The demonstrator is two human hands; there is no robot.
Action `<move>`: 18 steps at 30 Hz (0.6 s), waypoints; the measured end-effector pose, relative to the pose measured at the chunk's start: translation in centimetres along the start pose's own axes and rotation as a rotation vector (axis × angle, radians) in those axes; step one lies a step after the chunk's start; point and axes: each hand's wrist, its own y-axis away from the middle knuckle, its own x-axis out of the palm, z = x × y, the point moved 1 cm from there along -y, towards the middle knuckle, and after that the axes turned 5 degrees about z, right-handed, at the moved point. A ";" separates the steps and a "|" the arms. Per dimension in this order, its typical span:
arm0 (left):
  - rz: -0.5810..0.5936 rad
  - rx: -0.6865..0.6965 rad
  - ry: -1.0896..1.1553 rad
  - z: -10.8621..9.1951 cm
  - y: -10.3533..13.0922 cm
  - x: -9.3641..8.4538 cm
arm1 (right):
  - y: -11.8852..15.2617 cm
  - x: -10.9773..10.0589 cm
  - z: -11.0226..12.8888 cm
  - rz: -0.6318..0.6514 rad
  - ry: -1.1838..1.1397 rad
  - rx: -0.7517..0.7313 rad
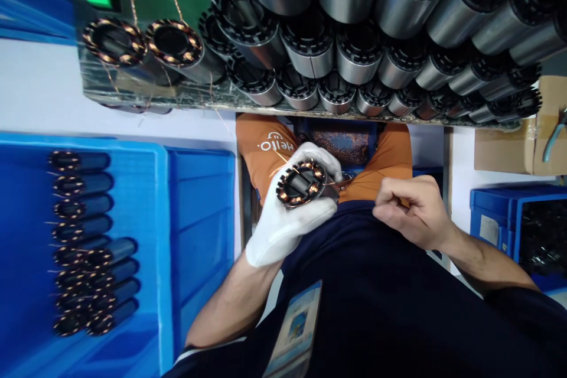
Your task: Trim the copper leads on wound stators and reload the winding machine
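Note:
My left hand point(290, 215), in a white glove, is wrapped round a motor stator point(305, 184) above my lap. The stator's round end faces up, with black slot teeth and copper windings round the rim. A loose copper wire point(280, 155) sticks out from its upper left side. Bare and closed in a pinch, my right hand point(411, 208) is apart from the stator, to its right. A thin copper wire point(361, 178) runs from the stator towards these fingers; their tips hide its end.
Rows of steel stators point(310, 59) stand on the bench ahead, beside two wound ones point(175, 44). A blue bin point(162, 248) at left holds several wound stators point(84, 236). At right are another blue bin point(496, 198), a cardboard box point(500, 150) and pliers point(553, 139).

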 end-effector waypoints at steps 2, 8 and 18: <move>-0.028 -0.024 0.053 0.2 0.4 -0.6 | 0.1 -1.3 0.6 0.220 -0.120 0.110; -0.047 -0.033 0.151 1.1 0.7 -1.9 | 1.7 -4.5 1.5 0.118 -0.261 0.118; -0.060 0.071 0.037 0.3 0.2 0.2 | -2.4 4.2 -0.9 0.222 -0.128 -0.144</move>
